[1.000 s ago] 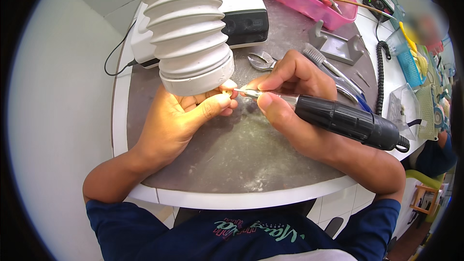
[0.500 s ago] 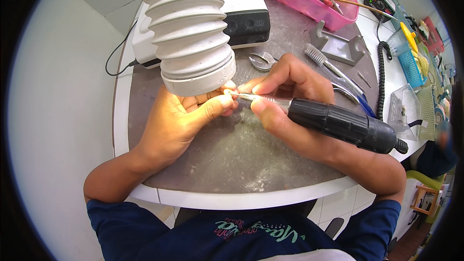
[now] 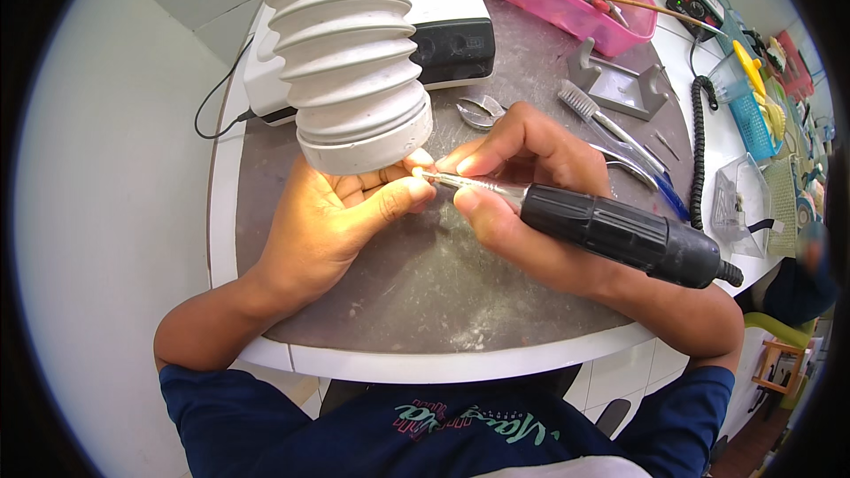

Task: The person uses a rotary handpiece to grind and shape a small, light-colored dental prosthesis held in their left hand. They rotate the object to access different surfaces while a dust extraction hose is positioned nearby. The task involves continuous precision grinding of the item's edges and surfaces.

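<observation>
My right hand [image 3: 540,204] is closed around a rotary handpiece [image 3: 620,228] with a thick black body and a slim metal nose. Its tip points left and meets a small pale piece [image 3: 419,173] that looks like a dental crown. Thumb and fingertips of my left hand [image 3: 332,217] pinch that piece, and they cover much of it. Both hands are together just above the table, right under the mouth of a white ribbed suction hose [image 3: 363,152]. Fingertips of the two hands are very close at the piece.
Beyond my hands lie metal pliers [image 3: 482,111], a toothbrush-like brush [image 3: 611,124] and a blue-handled tool [image 3: 670,196]. A grey stand [image 3: 620,80] and a pink basket [image 3: 611,28] of tools stand farther back. A white machine [image 3: 447,0] sits behind the hose. A coiled black cord [image 3: 699,150] hangs at right.
The handpiece has tilted slightly, its rear end a little lower, and my right hand has shifted slightly left and down with it. My left hand keeps its pinch almost unmoved.
</observation>
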The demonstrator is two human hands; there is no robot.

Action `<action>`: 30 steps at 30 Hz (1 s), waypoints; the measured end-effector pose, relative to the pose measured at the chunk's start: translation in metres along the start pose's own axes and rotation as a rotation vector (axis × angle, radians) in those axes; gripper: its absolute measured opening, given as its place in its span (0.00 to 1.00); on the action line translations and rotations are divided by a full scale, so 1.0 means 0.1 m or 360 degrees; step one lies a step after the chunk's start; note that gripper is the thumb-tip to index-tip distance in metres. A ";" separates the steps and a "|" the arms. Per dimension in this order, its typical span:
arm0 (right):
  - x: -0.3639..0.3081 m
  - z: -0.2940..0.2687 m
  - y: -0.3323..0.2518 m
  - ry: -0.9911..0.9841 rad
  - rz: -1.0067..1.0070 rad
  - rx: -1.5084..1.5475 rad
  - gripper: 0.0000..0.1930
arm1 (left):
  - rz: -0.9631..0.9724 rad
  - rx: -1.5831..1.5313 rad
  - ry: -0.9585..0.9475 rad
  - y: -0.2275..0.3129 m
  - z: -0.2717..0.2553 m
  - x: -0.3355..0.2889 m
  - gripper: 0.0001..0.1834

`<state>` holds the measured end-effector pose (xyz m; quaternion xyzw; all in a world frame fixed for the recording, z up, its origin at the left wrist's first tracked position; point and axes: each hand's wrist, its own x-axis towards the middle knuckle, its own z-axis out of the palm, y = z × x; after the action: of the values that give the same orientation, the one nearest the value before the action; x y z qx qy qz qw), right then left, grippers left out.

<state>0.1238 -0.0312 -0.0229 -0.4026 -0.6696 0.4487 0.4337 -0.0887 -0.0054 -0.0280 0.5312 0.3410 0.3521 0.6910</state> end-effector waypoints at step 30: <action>0.01 0.06 0.10 0.0086 -0.0255 -0.0055 0.10 | -0.0033 0.0022 -0.0052 0.03 -0.01 0.00 0.11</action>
<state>0.1191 -0.0287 -0.0331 -0.3671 -0.6955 0.3899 0.4791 -0.0901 -0.0041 -0.0257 0.5381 0.3376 0.3338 0.6965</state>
